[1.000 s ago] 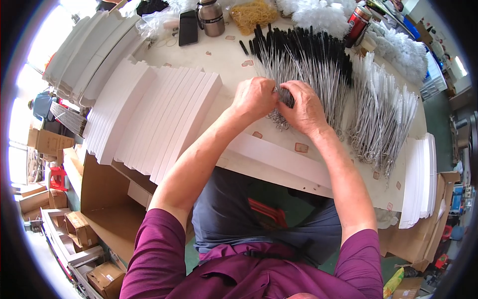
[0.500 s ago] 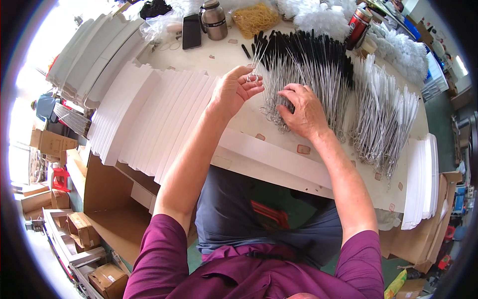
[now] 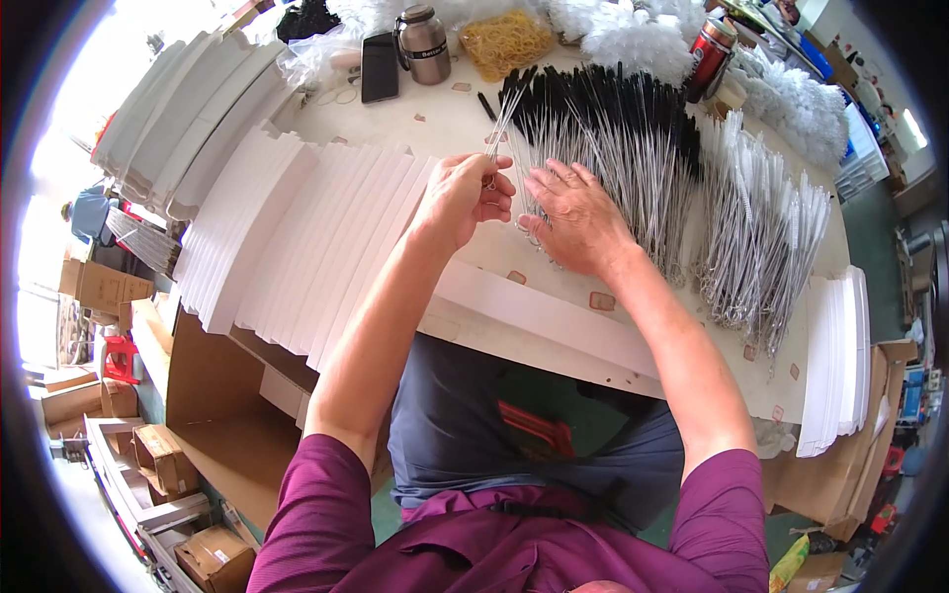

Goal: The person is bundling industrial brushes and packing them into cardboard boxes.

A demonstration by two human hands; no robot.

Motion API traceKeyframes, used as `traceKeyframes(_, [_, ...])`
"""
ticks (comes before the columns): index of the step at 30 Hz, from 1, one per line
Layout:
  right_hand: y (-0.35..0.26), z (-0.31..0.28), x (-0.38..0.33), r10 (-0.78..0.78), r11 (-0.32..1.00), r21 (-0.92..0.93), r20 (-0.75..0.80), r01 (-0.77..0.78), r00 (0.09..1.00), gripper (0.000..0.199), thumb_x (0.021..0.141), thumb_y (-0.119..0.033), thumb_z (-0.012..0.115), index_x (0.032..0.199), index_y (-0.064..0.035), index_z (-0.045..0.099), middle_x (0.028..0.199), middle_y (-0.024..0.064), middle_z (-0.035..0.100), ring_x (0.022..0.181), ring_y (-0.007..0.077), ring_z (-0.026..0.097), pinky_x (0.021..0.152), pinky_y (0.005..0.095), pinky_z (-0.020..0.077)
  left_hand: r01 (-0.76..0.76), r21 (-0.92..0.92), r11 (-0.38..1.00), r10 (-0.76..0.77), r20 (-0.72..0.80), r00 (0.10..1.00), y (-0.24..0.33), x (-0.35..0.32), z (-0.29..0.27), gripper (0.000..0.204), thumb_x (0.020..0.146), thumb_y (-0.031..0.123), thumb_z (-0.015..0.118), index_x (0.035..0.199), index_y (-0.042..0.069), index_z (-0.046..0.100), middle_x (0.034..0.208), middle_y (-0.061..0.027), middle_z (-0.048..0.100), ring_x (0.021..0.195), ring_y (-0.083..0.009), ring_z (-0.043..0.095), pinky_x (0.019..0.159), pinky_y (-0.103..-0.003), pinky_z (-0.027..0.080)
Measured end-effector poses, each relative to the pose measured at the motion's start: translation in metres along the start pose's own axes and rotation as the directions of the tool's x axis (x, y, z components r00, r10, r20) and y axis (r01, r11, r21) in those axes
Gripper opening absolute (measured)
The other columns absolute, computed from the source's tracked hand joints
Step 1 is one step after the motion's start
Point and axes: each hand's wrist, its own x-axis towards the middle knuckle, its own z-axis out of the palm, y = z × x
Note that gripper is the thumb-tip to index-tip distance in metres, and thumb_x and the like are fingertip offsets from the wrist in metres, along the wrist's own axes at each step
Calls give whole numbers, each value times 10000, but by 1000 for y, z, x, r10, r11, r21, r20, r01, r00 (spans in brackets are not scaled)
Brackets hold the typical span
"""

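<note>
My left hand [image 3: 461, 201] is closed around the looped ends of a few thin wire brushes [image 3: 502, 127], whose wires point up and away from me. Just to its right, my right hand [image 3: 581, 219] is spread, palm down, at the near left end of a pile of wire brushes with black bristles [image 3: 625, 128]. Its fingers are apart and hide some of the looped handles. Whether it touches a single brush there cannot be made out. A second pile of wire brushes with white bristles [image 3: 759, 237] lies farther right.
Rows of folded white cartons [image 3: 297, 232] fill the table's left side; more white cartons [image 3: 835, 366] stand at the right edge. Along the back are a phone [image 3: 380, 69], a steel flask [image 3: 425, 47], a bag of rubber bands [image 3: 506, 42], a red flask [image 3: 710, 57] and white bristly bundles [image 3: 638, 44].
My left hand has drawn slightly toward me with the brushes, its fingers curled more. My right hand has shifted left toward it, and its curled fingers have straightened.
</note>
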Motion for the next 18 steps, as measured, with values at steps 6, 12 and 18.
traceKeyframes(6, [3, 8, 0, -12, 1000, 21, -27, 12, 1000, 557, 1015, -390, 595, 1405, 7, 595, 1494, 158, 562, 1463, 327, 427, 1260, 482, 256, -236, 54, 970, 236, 6, 972, 7, -58, 5, 351, 957, 119, 491, 1199, -100, 618, 754, -118, 654, 587, -185, 622, 552, -333, 559])
traceKeyframes(12, [-9, -51, -23, 155, 159, 971, 152, -177, 976, 582, 984, -295, 642, 1424, 72, 540, 1382, 186, 629, 1310, 265, 577, 1138, 403, 425, -155, 106, 982, 133, 192, 972, -1, -119, 12, 352, 958, 77, 452, 1193, -115, 631, 733, -109, 649, 569, -169, 619, 544, -289, 560])
traceKeyframes(18, [-30, -91, -76, 319, -239, 961, 213, -139, 923, 538, 1066, -418, 580, 1331, 50, 596, 1081, 133, 728, 680, 47, 557, 544, 191, 411, 19, 170, 985, -94, 448, 889, -30, -144, 35, 340, 990, 91, 483, 1232, -94, 634, 786, -106, 667, 621, -158, 652, 621, -296, 577])
